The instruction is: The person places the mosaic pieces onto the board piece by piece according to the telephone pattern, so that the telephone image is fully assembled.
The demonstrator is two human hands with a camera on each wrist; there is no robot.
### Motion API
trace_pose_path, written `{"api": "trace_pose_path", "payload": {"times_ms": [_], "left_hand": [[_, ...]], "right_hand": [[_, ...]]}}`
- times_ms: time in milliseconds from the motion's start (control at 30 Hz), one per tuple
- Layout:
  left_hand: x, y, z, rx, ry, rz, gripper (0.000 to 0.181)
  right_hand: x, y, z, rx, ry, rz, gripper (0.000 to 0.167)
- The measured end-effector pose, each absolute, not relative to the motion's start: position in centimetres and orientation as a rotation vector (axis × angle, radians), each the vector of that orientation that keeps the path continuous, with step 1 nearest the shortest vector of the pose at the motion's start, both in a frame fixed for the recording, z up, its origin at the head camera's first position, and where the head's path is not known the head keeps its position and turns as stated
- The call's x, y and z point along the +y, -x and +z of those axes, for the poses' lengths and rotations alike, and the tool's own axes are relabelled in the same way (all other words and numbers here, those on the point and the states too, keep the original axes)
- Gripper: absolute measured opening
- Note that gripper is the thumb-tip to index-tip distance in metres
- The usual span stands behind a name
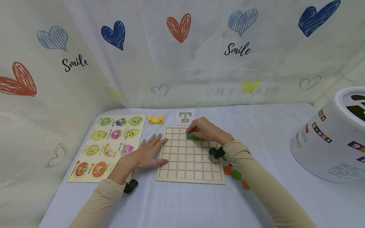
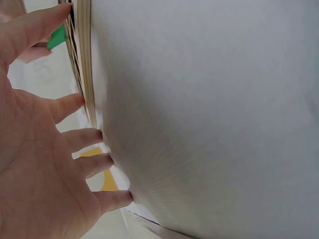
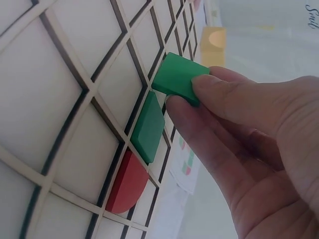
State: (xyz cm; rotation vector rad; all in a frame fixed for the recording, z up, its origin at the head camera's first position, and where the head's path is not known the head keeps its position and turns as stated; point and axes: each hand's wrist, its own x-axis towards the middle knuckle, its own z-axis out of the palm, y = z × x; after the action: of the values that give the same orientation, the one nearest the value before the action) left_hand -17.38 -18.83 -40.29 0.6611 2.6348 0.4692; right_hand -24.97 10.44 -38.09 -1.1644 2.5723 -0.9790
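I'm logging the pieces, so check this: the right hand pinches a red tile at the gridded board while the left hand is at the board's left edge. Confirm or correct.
The colour is wrong: the right wrist view shows the right hand pinching a green tile at the gridded board. The left hand is at the board's left edge, as stated.
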Motion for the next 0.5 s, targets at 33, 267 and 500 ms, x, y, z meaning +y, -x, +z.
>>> {"api": "trace_pose_path", "payload": {"times_ms": [33, 267, 500], "left_hand": [[-18.81, 17.38, -40.27, 2.636, -0.66, 0.468, 0.091], [-18.77, 17.36, -40.21, 2.634, -0.655, 0.471, 0.092], [-18.78, 17.43, -40.29, 2.639, -0.66, 0.466, 0.092]], "right_hand": [[10.43, 25.03, -38.11, 2.57, 1.161, -0.975, 0.012], [10.35, 25.3, -38.2, 2.58, 1.18, -0.896, 0.016], [9.72, 25.41, -38.15, 2.631, 1.173, -0.759, 0.018]]}}
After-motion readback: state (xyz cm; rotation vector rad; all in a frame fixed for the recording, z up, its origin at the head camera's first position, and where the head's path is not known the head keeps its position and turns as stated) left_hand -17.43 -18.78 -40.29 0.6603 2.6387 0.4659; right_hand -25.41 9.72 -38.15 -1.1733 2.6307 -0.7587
